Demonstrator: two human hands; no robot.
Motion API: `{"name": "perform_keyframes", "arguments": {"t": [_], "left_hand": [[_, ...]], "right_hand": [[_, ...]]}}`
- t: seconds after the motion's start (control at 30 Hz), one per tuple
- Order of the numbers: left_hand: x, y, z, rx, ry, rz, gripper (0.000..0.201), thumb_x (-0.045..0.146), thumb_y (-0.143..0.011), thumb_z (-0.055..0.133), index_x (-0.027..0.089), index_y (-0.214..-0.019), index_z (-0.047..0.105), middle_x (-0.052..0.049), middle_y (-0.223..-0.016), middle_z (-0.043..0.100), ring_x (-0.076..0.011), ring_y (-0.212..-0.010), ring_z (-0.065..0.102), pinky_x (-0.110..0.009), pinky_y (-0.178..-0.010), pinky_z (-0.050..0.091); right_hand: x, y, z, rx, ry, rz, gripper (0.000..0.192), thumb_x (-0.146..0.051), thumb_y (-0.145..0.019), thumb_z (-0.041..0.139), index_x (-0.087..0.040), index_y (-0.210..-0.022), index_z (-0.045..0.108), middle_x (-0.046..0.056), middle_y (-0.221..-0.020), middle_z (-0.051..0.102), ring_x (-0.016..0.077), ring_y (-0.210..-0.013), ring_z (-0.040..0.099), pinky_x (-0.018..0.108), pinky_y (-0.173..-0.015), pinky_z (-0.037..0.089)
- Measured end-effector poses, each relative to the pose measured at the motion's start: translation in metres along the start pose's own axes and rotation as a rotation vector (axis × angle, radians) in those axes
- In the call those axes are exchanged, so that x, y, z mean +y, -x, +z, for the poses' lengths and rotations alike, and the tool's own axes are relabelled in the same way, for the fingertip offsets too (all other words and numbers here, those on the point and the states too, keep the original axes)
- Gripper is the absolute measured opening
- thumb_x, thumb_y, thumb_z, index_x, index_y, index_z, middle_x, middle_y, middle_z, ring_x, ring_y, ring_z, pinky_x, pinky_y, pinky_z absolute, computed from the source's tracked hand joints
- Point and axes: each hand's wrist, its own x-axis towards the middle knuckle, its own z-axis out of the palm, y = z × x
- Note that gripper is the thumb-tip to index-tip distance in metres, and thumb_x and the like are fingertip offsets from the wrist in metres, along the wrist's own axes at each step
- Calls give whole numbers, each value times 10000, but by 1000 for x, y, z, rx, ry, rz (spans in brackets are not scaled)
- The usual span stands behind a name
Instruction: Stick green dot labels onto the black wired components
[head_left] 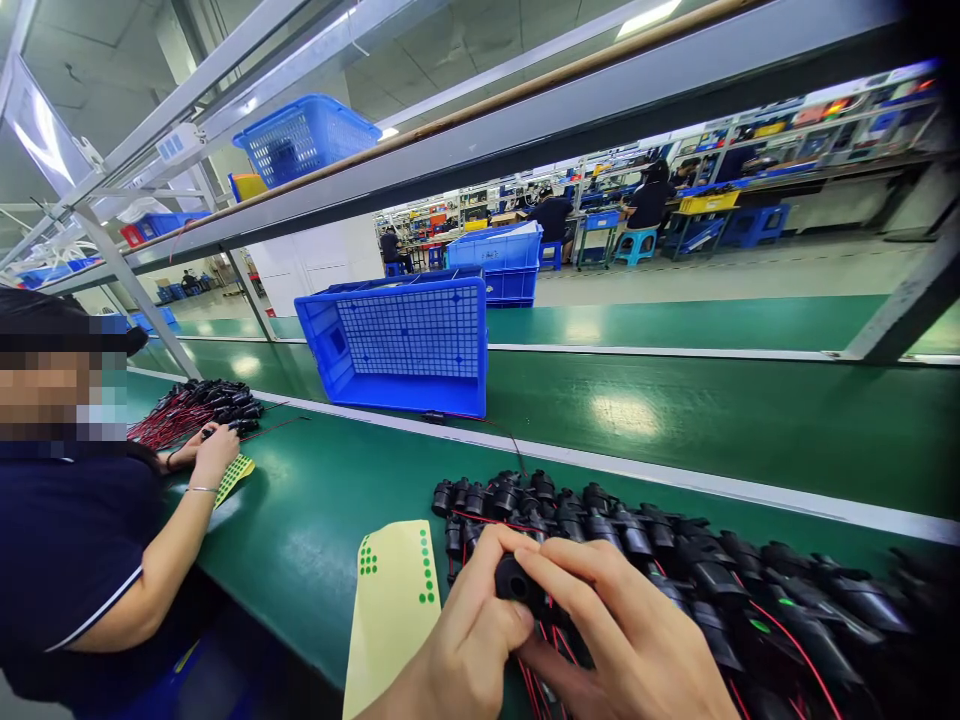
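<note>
1. Head view: a green bench [300, 500] runs across the scene. At its left a co-worker [82, 560] bends over similar pieces.
2. Beyond the near edge strip, a blue crate [405, 395] rests on its side.
3. Black parts with thin wires lie in a dense pile [637, 535] in front of and to the right of the wearer.
4. Close to the camera, the right hand [622, 630] is bent, its fingers drawn in against one part; its thumb is hard to make out.
5. The left hand [480, 620] is curled nearly closed, pinching that part between thumb and forefinger.
6. Left of the hands lies a yellow sheet [382, 620], mostly bare.
7. The black part [516, 580] sits between both hands, above the pile's near edge, its holed end facing the camera. The step in hand appears to be close fingertip work on it; the next move likely calls for a steady left pinch and free right fingertips.
8. Smallest are the sheet's green dots [426, 560].
</note>
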Motion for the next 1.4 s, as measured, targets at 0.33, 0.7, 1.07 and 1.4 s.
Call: {"name": "perform_keyframes", "arguments": {"t": [0.33, 0.7, 1.07, 1.4], "left_hand": [[5, -1, -3, -20, 10, -8, 344, 259, -869, 455, 161, -1175, 578, -81, -1131, 595, -299, -1129, 513, -450, -1011, 386], [3, -2, -1, 37, -72, -59, 342, 256, -899, 418, 121, -1181, 556, -124, -1175, 591, -308, -1170, 518, -486, -1080, 361], [-4, -8, -9, -56, 14, 36, 413, 368, -1068, 374, 173, -1384, 556, -87, -1275, 624, -259, -1221, 536, -415, -1099, 384], [-23, -16, -22, -179, -202, 92, 567, 569, -1040, 377, 186, -1438, 501, -113, -1377, 601, -266, -1274, 548, -393, -1114, 400]], "right_hand": [[2, 1, 1, -10, -74, 54, 396, -94, -886, 612, -159, -1277, 603, 91, -992, 730, 197, -857, 736, 297, -743, 642], [1, -4, 1, -19, -51, 18, 341, -92, -913, 570, -150, -1248, 592, 98, -985, 715, 194, -835, 731, 313, -755, 640], [8, -19, -11, -129, -364, 283, 370, -88, -865, 590, -267, -1188, 596, 25, -1010, 614, 144, -843, 658, 231, -712, 589], [14, -23, -19, -53, -433, 357, 275, -164, -868, 656, -304, -1096, 597, -20, -960, 654, 132, -821, 663, 196, -718, 572]]}}
